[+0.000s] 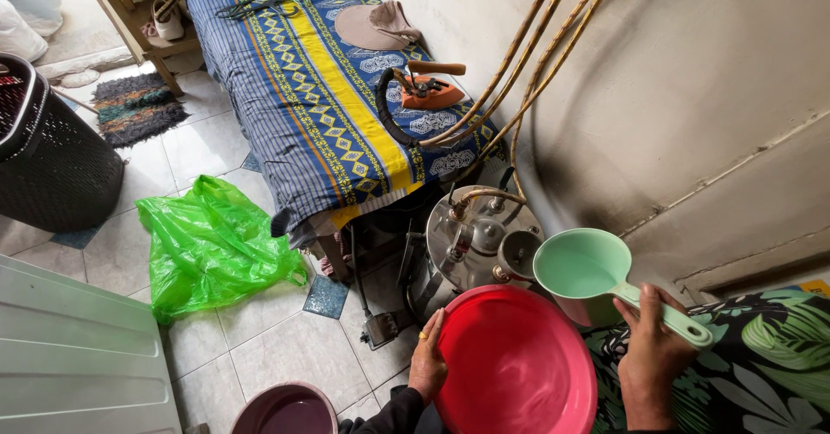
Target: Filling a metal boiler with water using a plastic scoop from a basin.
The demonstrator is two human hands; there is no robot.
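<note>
Green plastic bag [212,244] on floor; orange iron [430,91] on patterned cloth [320,88].

The dipper [581,265] sits above the basin [517,365], just right of the boiler [471,239] (iron [428,88] on the table [303,97] behind).
</note>
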